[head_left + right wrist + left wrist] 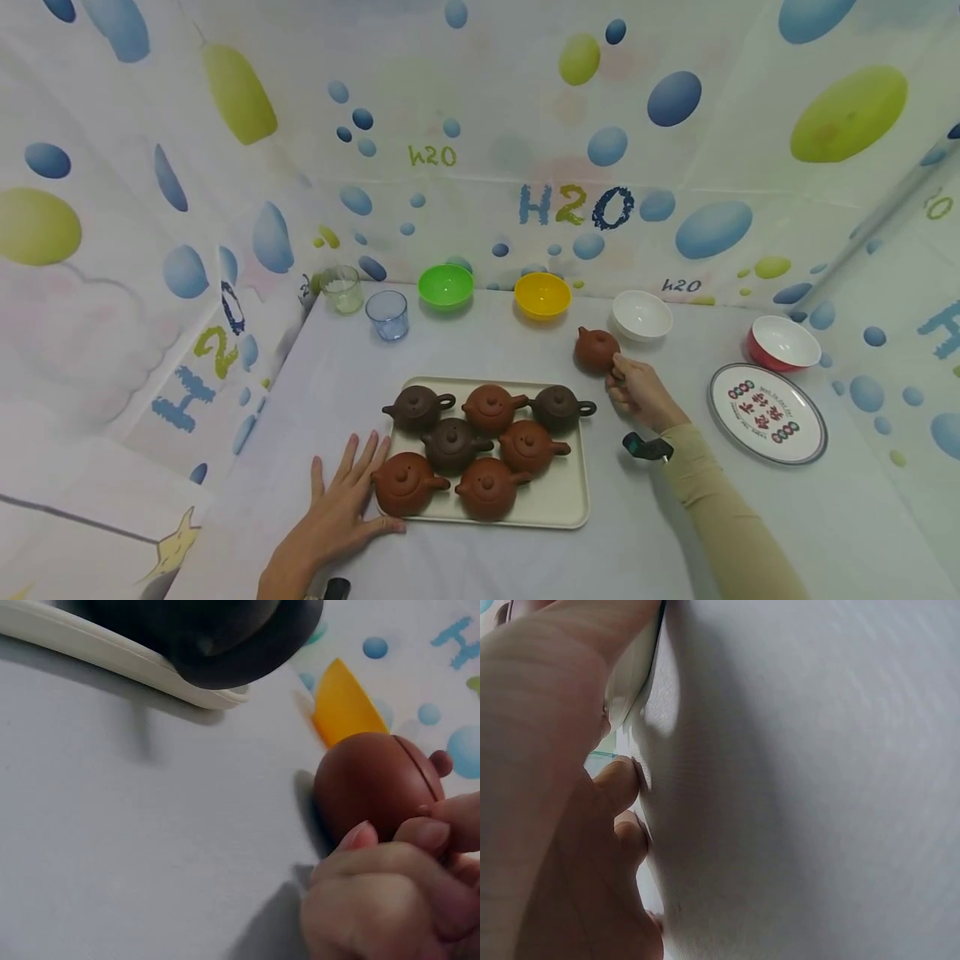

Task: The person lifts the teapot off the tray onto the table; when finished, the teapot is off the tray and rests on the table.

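My right hand (640, 392) pinches the handle of a reddish-brown clay teapot (596, 350), which stands in front of the white bowl with its spout pointing away. In the right wrist view the fingers (375, 892) curl at the near side of that round teapot (371, 784). My left hand (337, 510) lies with fingers spread on the cloth at the left side of a cream tray (555, 504), its thumb by the tray's front left corner. Several clay teapots sit on the tray, some reddish like the front one (489, 492), others dark brown like the middle one (452, 447).
Along the back stand a clear glass (342, 292), a blue glass (388, 317), a green bowl (446, 288), a yellow bowl (542, 297) and a white bowl (642, 317). A red-and-white bowl (783, 346) and a white plate (768, 412) are at the right. Printed curtains surround the table.
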A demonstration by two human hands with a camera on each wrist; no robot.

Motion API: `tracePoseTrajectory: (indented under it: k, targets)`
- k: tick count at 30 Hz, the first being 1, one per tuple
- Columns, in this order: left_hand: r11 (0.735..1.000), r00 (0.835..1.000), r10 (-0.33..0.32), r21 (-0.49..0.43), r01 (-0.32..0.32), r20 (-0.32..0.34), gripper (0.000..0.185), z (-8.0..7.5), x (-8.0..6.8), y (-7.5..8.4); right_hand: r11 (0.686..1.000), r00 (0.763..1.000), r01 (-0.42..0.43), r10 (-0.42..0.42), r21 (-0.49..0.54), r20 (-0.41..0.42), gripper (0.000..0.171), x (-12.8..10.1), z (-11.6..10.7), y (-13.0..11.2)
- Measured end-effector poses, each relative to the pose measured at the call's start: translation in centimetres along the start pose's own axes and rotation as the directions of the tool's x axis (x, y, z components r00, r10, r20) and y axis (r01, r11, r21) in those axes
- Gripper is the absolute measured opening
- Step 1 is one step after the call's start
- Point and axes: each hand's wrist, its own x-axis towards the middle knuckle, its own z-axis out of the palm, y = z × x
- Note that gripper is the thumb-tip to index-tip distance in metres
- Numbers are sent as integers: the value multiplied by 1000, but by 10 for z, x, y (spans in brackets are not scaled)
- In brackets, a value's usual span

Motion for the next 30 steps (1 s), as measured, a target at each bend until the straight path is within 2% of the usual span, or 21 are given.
tracePoseTrajectory:
  k: [6, 10, 18, 23, 30]
  targets:
    - [1000, 1000, -5, -6, 5, 0, 128, 0, 0, -1, 984, 998, -54, 50, -173, -27, 46, -3, -2, -8]
    - [1000, 1000, -14, -10, 14, 3, 128, 0, 0, 0, 966, 996, -86, 76, -246, -48, 48, -2, -3, -11]
    - [1000, 1000, 2, 17, -1, -4, 128, 0, 1, -1, 964, 993, -117, 106, -240, -60, 47, -6, -2, -15]
    - [1000, 1000, -11, 4, 11, 7, 128, 0, 1, 0, 961, 991, -127, 115, -244, -60, 48, -7, -4, -15]
    - [1000, 1000, -3, 16, 3, 12, 129, 0, 2, 1, 978, 992, -126, 121, -167, -40, 48, -6, -11, -7]
